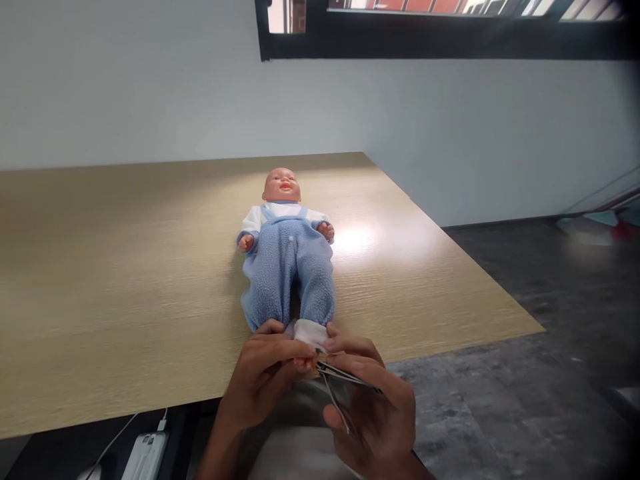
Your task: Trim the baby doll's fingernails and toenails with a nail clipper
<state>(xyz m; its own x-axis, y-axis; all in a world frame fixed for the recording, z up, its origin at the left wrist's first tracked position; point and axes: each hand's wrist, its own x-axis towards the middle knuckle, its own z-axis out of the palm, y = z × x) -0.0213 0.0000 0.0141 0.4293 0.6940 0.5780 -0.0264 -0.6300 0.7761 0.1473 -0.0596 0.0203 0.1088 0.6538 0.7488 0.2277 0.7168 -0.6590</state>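
A baby doll (287,267) in a blue fleece romper lies face up on the wooden table, its feet toward me at the front edge. My left hand (267,373) is closed around the doll's bare foot (306,364), whose small toes show past the fingers. In my right hand (373,393) are metal nail clippers (345,377), their lever spread away from the body and their tip right at the toes. Right fingertips also rest by the white cuff (311,332) at the ankle. My fingers partly hide the clippers' jaws and the doll's other foot.
The pale wooden table (125,280) reaches the wall, with its right edge above a dark grey floor (500,393). Below its front edge, a white power bank (145,457) with a cable sits on a dark surface. A black-framed window (430,43) is above.
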